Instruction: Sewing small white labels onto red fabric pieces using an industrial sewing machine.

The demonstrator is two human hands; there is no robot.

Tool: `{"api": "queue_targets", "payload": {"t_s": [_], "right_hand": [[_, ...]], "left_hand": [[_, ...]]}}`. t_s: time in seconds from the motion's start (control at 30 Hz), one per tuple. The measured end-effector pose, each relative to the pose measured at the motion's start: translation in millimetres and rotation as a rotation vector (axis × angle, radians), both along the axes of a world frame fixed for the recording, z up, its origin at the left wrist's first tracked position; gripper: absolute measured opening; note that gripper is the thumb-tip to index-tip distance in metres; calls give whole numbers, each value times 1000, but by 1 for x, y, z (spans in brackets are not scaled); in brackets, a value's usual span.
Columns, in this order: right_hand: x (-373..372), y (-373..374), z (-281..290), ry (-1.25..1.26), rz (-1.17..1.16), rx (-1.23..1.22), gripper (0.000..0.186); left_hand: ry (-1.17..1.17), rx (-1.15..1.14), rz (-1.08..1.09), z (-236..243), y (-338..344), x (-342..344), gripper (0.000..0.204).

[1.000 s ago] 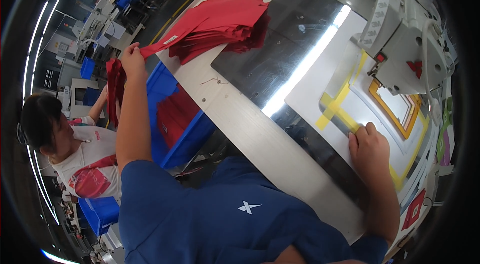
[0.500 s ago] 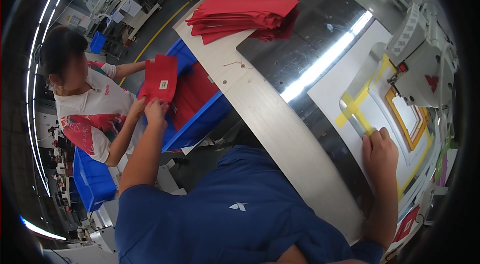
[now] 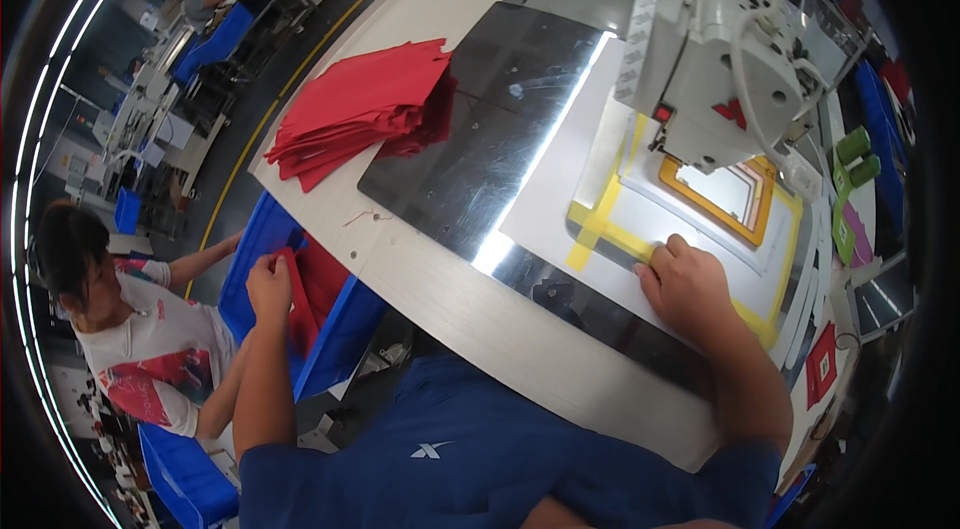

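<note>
My left hand (image 3: 268, 289) is closed at the edge of a red fabric piece (image 3: 298, 301), over the blue bin (image 3: 322, 361) on the left. Its fingertips are partly hidden. More red cloth lies inside the bin. My right hand (image 3: 688, 281) has its fingers curled on the near edge of a clear template plate bordered with yellow tape (image 3: 603, 219). The plate lies on white sheeting beneath the sewing machine head (image 3: 715, 99). An amber rectangular frame (image 3: 682, 191) sits on the plate, close beyond my right hand.
A stack of red fabric pieces (image 3: 365, 104) lies on the pale table (image 3: 440, 289), beside the dark shiny plate (image 3: 470, 119). A co-worker (image 3: 150, 329) stands left of the bin. Another red piece (image 3: 822, 364) with a light label lies at far right. Green spools (image 3: 855, 154) stand behind it.
My left hand has lowered the labelled red piece toward the bin, and the co-worker's hands are off it. The view has swung right. My right hand stays at the template's edge.
</note>
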State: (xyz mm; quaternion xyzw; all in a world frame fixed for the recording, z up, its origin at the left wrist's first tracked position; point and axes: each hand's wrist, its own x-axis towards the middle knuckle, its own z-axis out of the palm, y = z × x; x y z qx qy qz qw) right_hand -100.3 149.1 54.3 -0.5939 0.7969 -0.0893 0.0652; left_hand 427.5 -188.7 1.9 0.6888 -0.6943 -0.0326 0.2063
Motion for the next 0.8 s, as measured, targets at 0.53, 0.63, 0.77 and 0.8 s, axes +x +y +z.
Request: {"api": "queue_targets", "payload": {"t_s": [0.53,0.63,0.77,0.8], "right_hand": [[-22,36,10,-97,-12,-43,25],[-52,84,13,-49,-261,-232,23],[-90,169,6,104,-866,-329,22],[-93,187,1,165,-997,-324,23]], "left_hand": [[-359,-301,-873,84,-104,-299,24],[-286,-255,-912,86,-100,-295,26],[-228,-334,-998,73,-67,-326,25],[-228,-328,-1016,69,-57,-334,25]]}}
